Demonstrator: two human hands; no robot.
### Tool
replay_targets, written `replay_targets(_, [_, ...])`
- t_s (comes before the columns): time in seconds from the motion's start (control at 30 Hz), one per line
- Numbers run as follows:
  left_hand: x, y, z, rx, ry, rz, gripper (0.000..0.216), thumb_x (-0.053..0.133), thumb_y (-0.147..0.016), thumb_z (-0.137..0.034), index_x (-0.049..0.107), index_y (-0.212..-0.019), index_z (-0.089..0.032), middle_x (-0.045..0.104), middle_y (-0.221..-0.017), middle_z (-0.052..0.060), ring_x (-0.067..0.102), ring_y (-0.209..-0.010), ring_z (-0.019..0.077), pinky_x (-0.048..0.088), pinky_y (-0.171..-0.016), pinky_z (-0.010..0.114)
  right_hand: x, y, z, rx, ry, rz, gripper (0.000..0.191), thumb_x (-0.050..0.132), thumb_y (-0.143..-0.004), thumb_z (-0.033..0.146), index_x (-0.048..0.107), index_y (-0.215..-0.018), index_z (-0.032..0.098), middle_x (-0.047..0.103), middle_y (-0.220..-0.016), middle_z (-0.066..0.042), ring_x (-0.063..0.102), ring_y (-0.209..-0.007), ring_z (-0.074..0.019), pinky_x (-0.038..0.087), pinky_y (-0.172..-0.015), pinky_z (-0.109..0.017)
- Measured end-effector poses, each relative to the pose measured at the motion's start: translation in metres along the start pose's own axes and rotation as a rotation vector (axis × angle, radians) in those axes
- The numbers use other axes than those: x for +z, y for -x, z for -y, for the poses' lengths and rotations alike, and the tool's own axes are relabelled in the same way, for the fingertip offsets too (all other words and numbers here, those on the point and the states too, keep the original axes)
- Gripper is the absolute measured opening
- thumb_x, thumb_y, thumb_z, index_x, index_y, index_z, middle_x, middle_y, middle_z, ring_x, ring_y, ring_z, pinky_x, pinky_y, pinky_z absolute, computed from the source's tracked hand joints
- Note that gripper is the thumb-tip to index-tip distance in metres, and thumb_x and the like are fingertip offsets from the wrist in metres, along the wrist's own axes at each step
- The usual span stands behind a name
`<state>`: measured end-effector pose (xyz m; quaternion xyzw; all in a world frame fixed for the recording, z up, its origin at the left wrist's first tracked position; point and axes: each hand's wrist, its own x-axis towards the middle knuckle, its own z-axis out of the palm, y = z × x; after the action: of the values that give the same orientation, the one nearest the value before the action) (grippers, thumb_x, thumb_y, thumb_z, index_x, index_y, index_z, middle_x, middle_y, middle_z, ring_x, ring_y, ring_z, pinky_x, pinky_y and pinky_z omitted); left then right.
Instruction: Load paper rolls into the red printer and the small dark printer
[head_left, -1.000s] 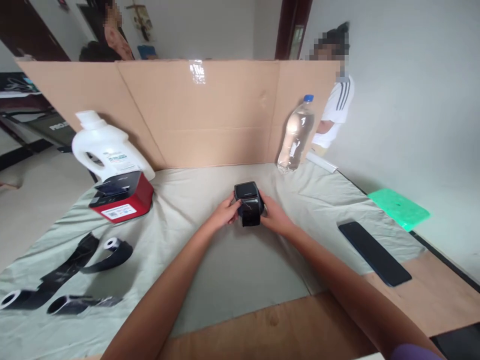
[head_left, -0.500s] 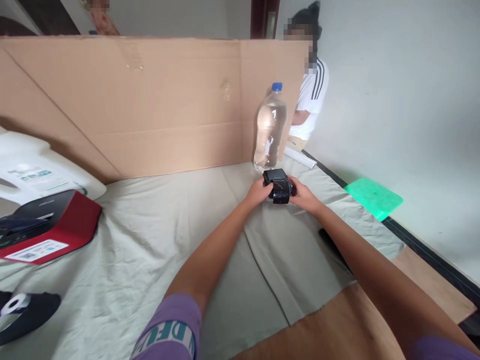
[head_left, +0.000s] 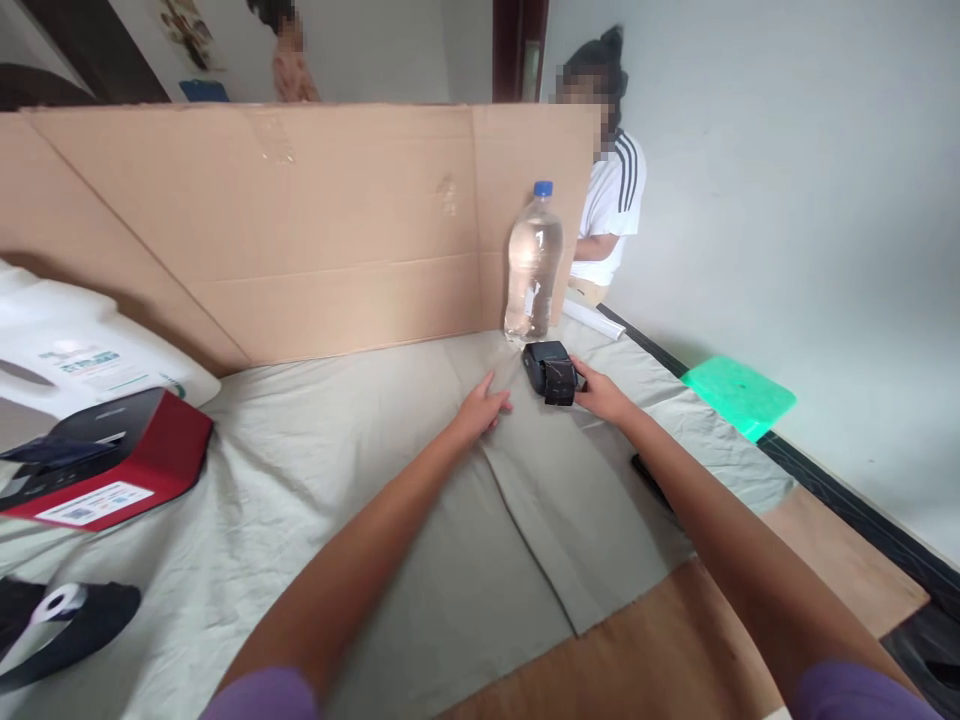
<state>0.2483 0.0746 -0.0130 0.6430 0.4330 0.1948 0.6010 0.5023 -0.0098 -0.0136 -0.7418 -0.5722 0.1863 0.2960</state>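
A small boxy black device (head_left: 546, 367) with a glossy black strip over its front rests on the cloth, just before a clear water bottle (head_left: 534, 265) with a blue cap. My right hand (head_left: 602, 392) grips the device's right side, thumb on top and fingers at its edge. To the left of it, my left hand (head_left: 481, 408) is apart from the device, fingers spread and holding nothing, low over the grey-green cloth (head_left: 420, 430). A dark flat object (head_left: 651, 480) lies partly hidden under my right forearm.
A cardboard panel (head_left: 337, 220) stands along the back. At left are a white jug (head_left: 97, 340), a red and black machine (head_left: 172, 450) and a black curved item with a white ring (head_left: 112, 605). A green sheet (head_left: 739, 395) lies at right. A person (head_left: 615, 190) sits behind the panel.
My left hand has let go of the black device and moved left, its fingers opening. My right hand stays at the device's right side. The view has shifted slightly.
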Motion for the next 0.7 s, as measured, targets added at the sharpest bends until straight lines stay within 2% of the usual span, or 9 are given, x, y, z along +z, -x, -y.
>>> replay_targets(0.1, [-0.057,0.082,0.024,0.019,-0.009,-0.015,0.078,0.059,-0.089,-0.036,0.026,-0.158,-0.017,0.074,-0.109,0.011,0.044,-0.047,0.0054,0.035,-0.046,0.021,-0.008,0.017,0.009,0.073,0.108,-0.069,0.083,0.056,-0.074,0.017,0.035,-0.154,0.006,0.072,-0.104,-0.013,0.067,-0.094,-0.0292,0.050,-0.093,-0.043])
replay_targets(0.17, [-0.108,0.144,0.036,0.039,-0.005,-0.119,0.077,0.063,-0.084,-0.042,0.038,-0.152,-0.016,0.075,-0.108,0.011,0.048,-0.050,0.0078,0.036,-0.047,0.022,-0.009,0.031,0.023,0.091,0.165,-0.182,0.082,0.054,-0.073,0.015,0.039,-0.153,0.007,0.072,-0.093,-0.011,0.067,-0.085,-0.0278,0.051,-0.088,-0.042])
replay_targets(0.27, [-0.193,0.232,0.046,0.066,-0.053,-0.408,0.061,0.063,-0.080,-0.046,0.057,-0.134,-0.020,0.075,-0.106,0.007,0.055,-0.060,0.0108,0.039,-0.051,0.021,0.002,0.045,0.061,-0.010,0.167,-0.306,0.073,0.054,-0.076,0.019,0.047,-0.148,0.013,0.068,-0.081,-0.007,0.063,-0.072,-0.0233,0.052,-0.078,-0.038])
replay_targets(0.33, [-0.250,0.274,0.050,0.057,-0.119,-0.702,0.044,0.060,-0.082,-0.043,0.064,-0.122,-0.024,0.074,-0.104,0.000,0.058,-0.070,0.0110,0.041,-0.058,0.020,0.023,0.047,0.098,-0.148,0.105,-0.308,0.061,0.055,-0.078,0.023,0.056,-0.139,0.016,0.066,-0.080,-0.005,0.059,-0.064,-0.0200,0.052,-0.073,-0.037])
replay_targets(0.37, [-0.277,0.289,0.053,0.039,-0.134,-0.840,0.038,0.066,-0.078,-0.041,0.068,-0.113,-0.025,0.074,-0.102,0.000,0.061,-0.076,0.0139,0.045,-0.061,0.023,0.038,0.046,0.118,-0.223,0.064,-0.290,0.055,0.055,-0.079,0.025,0.060,-0.133,0.016,0.066,-0.082,-0.006,0.057,-0.062,-0.0185,0.052,-0.072,-0.036])
replay_targets(0.43, [-0.326,0.304,0.063,0.046,-0.129,-1.068,0.033,0.071,-0.076,-0.040,0.069,-0.104,-0.025,0.073,-0.105,0.003,0.066,-0.092,0.0211,0.052,-0.074,0.032,0.079,0.040,0.163,-0.357,-0.029,-0.219,0.045,0.057,-0.081,0.029,0.065,-0.124,0.018,0.068,-0.088,-0.007,0.057,-0.062,-0.0169,0.053,-0.071,-0.037])
replay_targets(0.53, [-0.381,0.298,0.084,0.039,-0.078,-1.194,0.031,0.074,-0.077,-0.037,0.066,-0.104,-0.023,0.070,-0.119,0.008,0.063,-0.114,0.0277,0.051,-0.100,0.045,0.159,0.027,0.235,-0.490,-0.218,-0.045,0.038,0.061,-0.082,0.031,0.065,-0.119,0.022,0.071,-0.102,-0.008,0.066,-0.082,-0.0205,0.055,-0.077,-0.037])
replay_targets(0.6, [-0.402,0.284,0.095,-0.009,-0.067,-1.188,0.032,0.073,-0.080,-0.034,0.064,-0.107,-0.018,0.070,-0.120,0.007,0.060,-0.120,0.0286,0.046,-0.108,0.049,0.218,0.017,0.283,-0.525,-0.346,0.089,0.041,0.063,-0.082,0.030,0.063,-0.123,0.022,0.069,-0.118,-0.010,0.066,-0.104,-0.0240,0.055,-0.087,-0.039])
replay_targets(0.7, [-0.409,0.264,0.100,0.006,-0.033,-1.191,0.035,0.070,-0.086,-0.039,0.063,-0.106,-0.012,0.073,-0.111,0.007,0.061,-0.119,0.0287,0.046,-0.109,0.048,0.300,0.006,0.350,-0.458,-0.511,0.292,0.062,0.070,-0.080,0.035,0.053,-0.138,0.019,0.059,-0.138,-0.013,0.058,-0.126,-0.0279,0.051,-0.100,-0.043])
